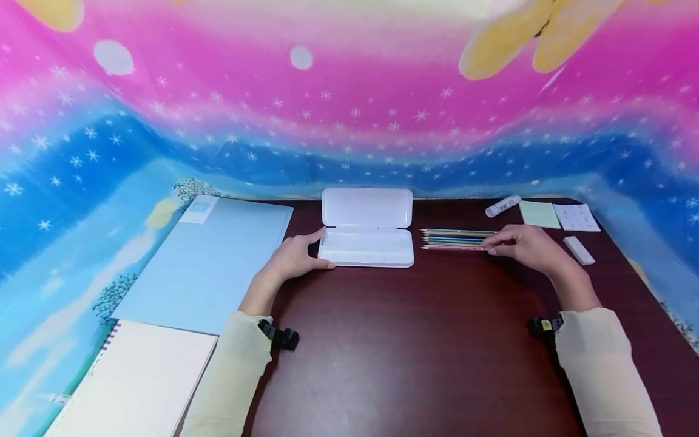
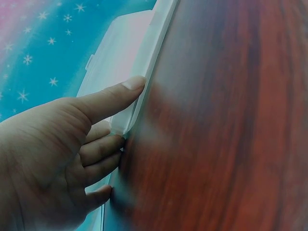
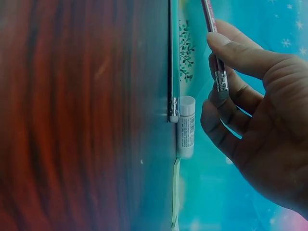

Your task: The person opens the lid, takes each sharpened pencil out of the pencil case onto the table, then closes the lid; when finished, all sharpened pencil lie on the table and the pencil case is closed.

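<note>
An open white pencil case (image 1: 366,238) lies at the middle of the dark wooden table (image 1: 415,352), lid folded back. My left hand (image 1: 321,249) grips its left end, thumb along the front edge and fingers curled at the corner; the left wrist view shows the same hand (image 2: 126,113) on the case (image 2: 122,53). Right of the case lies a row of several coloured pencils (image 1: 455,237). My right hand (image 1: 490,246) pinches the eraser end of the nearest, pink pencil (image 1: 450,247). In the right wrist view this hand (image 3: 216,72) holds the pencil (image 3: 210,19) by its metal ferrule.
A glue stick (image 1: 503,206), a green sticky pad (image 1: 539,214), a white printed card (image 1: 576,217) and a white eraser (image 1: 579,250) sit at the back right. A blue folder (image 1: 207,261) and a spiral sketchbook (image 1: 136,382) lie at the left. A patterned cloth backdrop rises behind the table.
</note>
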